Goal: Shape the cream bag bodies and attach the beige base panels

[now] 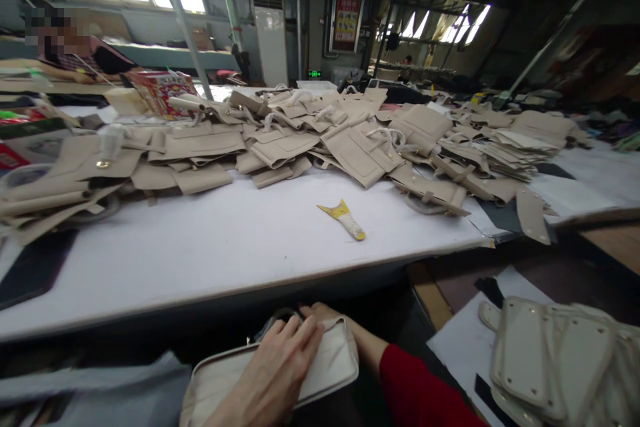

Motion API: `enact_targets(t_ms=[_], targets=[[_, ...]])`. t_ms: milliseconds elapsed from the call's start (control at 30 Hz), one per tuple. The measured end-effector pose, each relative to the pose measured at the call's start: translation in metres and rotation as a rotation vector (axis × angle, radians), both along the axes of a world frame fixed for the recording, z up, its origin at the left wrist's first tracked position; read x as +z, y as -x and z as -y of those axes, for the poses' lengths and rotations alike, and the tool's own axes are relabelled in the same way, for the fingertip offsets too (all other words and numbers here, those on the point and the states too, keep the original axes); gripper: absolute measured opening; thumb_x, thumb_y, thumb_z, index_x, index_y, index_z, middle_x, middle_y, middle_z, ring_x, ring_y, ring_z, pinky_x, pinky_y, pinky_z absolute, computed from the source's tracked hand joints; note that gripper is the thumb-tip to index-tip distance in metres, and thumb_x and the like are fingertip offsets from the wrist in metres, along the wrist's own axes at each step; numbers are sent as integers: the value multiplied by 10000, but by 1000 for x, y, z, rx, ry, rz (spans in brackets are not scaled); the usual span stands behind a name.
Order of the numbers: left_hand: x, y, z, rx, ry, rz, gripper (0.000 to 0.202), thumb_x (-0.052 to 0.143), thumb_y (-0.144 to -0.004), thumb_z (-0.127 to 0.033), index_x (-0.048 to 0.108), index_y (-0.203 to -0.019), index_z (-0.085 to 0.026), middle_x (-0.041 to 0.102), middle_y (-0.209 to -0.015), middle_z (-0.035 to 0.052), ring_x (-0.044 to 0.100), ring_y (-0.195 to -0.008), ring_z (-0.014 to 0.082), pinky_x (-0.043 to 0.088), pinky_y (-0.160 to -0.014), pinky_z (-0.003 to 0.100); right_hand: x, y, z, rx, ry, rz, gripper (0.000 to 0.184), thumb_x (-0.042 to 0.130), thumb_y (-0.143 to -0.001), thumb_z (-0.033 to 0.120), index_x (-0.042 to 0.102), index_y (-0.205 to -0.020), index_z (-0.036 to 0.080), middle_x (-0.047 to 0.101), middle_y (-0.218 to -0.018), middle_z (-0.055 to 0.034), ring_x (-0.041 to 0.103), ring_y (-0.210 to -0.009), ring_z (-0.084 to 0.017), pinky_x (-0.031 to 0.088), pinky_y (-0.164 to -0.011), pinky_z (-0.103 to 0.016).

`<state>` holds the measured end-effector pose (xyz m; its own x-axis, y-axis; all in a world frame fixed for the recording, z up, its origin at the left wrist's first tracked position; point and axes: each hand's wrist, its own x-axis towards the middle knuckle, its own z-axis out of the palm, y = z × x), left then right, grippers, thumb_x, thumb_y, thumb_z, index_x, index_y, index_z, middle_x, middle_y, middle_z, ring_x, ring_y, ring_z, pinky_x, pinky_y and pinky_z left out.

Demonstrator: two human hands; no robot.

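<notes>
Below the table's front edge I hold a cream handbag [333, 363], tilted, with its broad side facing up. My left hand [277, 363] lies across that side, its fingers bent over toward the far edge and gripping the bag. Reaching around the far right corner, my right hand [323, 312] grips the bag there; its fingertips are partly hidden behind the bag and my left hand. A dark, plastic-wrapped handle [285, 313] shows at the far edge beside my fingers. The red sleeve [417, 387] covers my right forearm.
A long white table [200, 240] carries heaped beige bag panels [285, 143] and a yellow forked tool [345, 219]. Stacked cream flaps with studs [550, 353] lie at right. Grey sheets [125, 393] lie at lower left. A person [75, 53] sits at the far left.
</notes>
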<state>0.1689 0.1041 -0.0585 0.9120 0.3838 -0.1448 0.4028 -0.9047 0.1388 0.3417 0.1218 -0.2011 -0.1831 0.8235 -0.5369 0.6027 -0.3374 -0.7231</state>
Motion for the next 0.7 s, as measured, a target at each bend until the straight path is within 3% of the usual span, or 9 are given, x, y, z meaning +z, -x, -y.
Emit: enact_targets(t_ms=[167,267,367,467,567,633,700], targets=[[5,1,1,23,15,-1,480,497,-892,-218,462,-1366,-151,548,-1305,125,537,-1027,278,474,-863,419,48,-2,-30,-42,7,-123,419,475,-966,523,642,-1037,146,682,-965,-50,657,-877,-186,536,-838,-405],[7,2,2,49,32,56,497,515,-888,-242,461,-1372,-143,541,-1299,144,507,-1115,289,434,-968,437,83,13,-32,-4,-4,-236,558,400,-955,615,679,-1024,136,716,-933,-69,671,-866,-185,520,-855,-378],[12,3,6,90,65,156,519,534,-861,-203,474,-1375,-180,543,-1309,140,475,-1203,290,347,-1073,474,106,29,-26,9,12,-275,711,359,-910,708,703,-1038,98,735,-954,-118,679,-872,-208,516,-831,-332],[22,8,6,148,223,236,434,594,-805,-220,603,-1239,-202,601,-1257,128,513,-1176,300,362,-1055,464,114,39,-20,-2,25,-245,842,261,-886,769,714,-1020,72,735,-961,-146,679,-885,-234,515,-818,-334],[30,24,-7,320,509,311,164,571,-814,-251,717,-877,-211,712,-979,67,613,-949,247,432,-924,352,114,45,-16,48,10,-198,882,186,-882,784,746,-916,104,743,-902,-115,670,-889,-243,502,-818,-337],[28,46,-26,471,622,355,254,512,-860,-333,699,-753,-199,696,-774,26,612,-769,198,444,-756,279,111,48,-14,92,-18,-154,874,190,-882,784,750,-893,113,741,-847,-102,665,-871,-250,489,-822,-348],[18,76,-48,623,658,380,415,421,-906,-458,684,-753,-175,646,-680,13,579,-679,174,406,-630,251,110,51,-14,116,-50,-93,871,199,-886,779,739,-953,99,739,-850,-115,663,-879,-267,476,-851,-375]])
